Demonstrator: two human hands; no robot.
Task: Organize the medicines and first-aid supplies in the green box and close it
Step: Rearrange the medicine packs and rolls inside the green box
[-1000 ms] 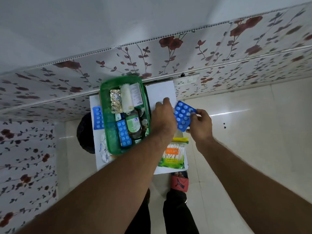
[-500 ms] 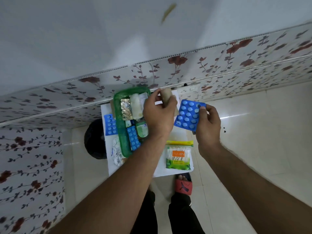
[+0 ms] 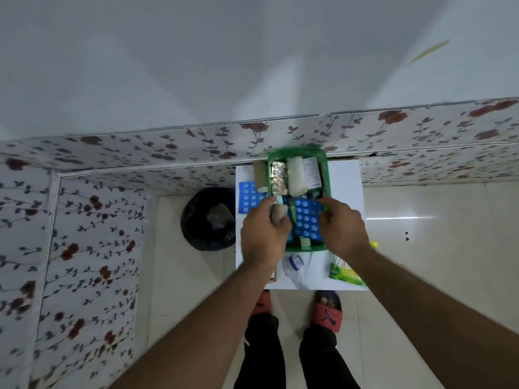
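Note:
The open green box (image 3: pixel 325 164) stands on a small white table (image 3: pixel 344 178) against the wall. Inside lie silver pill strips (image 3: pixel 278 176), a white bandage roll (image 3: pixel 296 176) and a white leaflet (image 3: pixel 312 172). My right hand (image 3: pixel 342 227) holds a blue blister pack (image 3: pixel 306 220) over the box's near half. My left hand (image 3: pixel 264 234) is closed on a beige roll (image 3: pixel 278 217) at the box's left rim. Another blue blister pack (image 3: pixel 248 196) lies left of the box.
A green cotton-bud packet (image 3: pixel 346 273) and a clear plastic wrapper (image 3: pixel 295 265) lie on the table's near edge. A brown roll (image 3: pixel 259 171) sits behind the left blister pack. A black bin (image 3: pixel 207 220) stands on the floor left of the table. My feet in red sandals are below.
Both hands moved left over the box. The blue blister pack went from beside the box to above its near half; the left hand, which picked up the beige roll, brought it to the left rim.

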